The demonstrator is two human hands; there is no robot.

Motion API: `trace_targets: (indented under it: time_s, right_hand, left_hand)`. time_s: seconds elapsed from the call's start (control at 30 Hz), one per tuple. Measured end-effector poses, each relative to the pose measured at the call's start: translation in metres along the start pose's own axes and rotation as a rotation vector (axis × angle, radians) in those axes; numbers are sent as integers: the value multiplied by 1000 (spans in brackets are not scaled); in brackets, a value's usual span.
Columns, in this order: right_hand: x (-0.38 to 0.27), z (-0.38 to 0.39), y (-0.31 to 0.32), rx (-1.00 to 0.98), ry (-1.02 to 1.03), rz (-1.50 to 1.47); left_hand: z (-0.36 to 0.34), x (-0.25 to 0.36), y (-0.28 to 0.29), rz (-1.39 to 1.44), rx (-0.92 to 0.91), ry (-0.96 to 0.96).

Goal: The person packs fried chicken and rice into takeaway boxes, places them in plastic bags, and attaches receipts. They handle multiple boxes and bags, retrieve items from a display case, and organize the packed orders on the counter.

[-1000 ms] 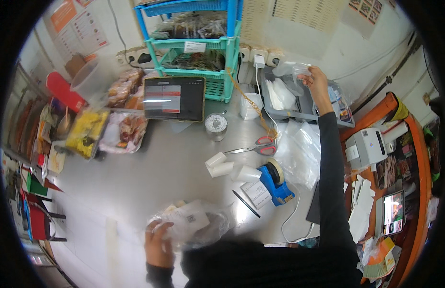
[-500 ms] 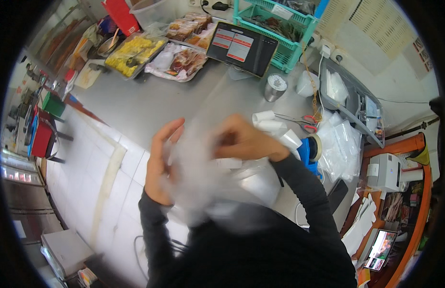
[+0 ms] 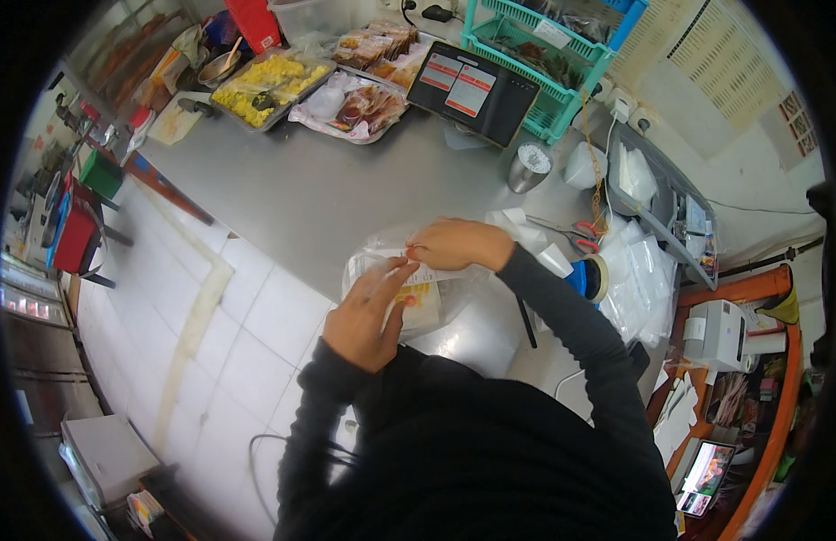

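Observation:
A clear plastic bag (image 3: 440, 307) holding a pale, yellow-printed packet (image 3: 415, 308) and a white paper slip lies at the table's front edge, just before me. My left hand (image 3: 368, 317) grips its left side, fingertips at the slip. My right hand (image 3: 458, 242) pinches the upper part by the slip, its fingertips almost meeting the left ones. Just to the right are white paper rolls (image 3: 553, 260), red-handled scissors (image 3: 584, 233), a blue tape dispenser (image 3: 587, 278) and a black pen (image 3: 526, 322).
The steel table (image 3: 219, 176) carries food trays (image 3: 269, 90), a tablet (image 3: 472, 90), a metal cup (image 3: 529, 168), green stacked baskets (image 3: 539, 63), loose plastic bags (image 3: 634, 288) and a grey bin (image 3: 661, 207). An orange shelf (image 3: 756, 287) with a printer (image 3: 717, 334) stands right; red chair (image 3: 75, 239) left.
My right hand has come from the grey bin to the middle, joining my left. The handled plastic, raised and blurred half a second ago, now rests lower on the table edge.

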State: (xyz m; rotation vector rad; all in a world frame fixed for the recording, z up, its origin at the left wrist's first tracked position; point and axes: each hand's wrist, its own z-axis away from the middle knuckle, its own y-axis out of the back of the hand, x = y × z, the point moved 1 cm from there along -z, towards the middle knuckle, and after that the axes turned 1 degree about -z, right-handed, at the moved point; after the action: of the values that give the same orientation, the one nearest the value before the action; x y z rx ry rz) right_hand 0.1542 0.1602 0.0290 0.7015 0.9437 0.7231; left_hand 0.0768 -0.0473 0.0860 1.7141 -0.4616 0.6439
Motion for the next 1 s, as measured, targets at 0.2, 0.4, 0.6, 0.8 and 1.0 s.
trace_targets:
  time_s: [0.2,0.4,0.6,0.8,1.0]
  right_hand:
    - [-32,106,37,229,-49,339]
    - [-38,154,67,296,285,588]
    - [-56,196,104,505,374,338]
    - [-8,196,81,577,450,-226]
    - [19,121,-37,538,87,-209]
  left_hand:
    - [28,-16,-46,-406,-141,223]
    - [26,-5,-49,-510,-74,192]
    - [9,-6,-45,-523,-387,322]
    - [-5,-21,-54,-450,-248,170]
    - [-10,-33,-71,-487,-142,-51]
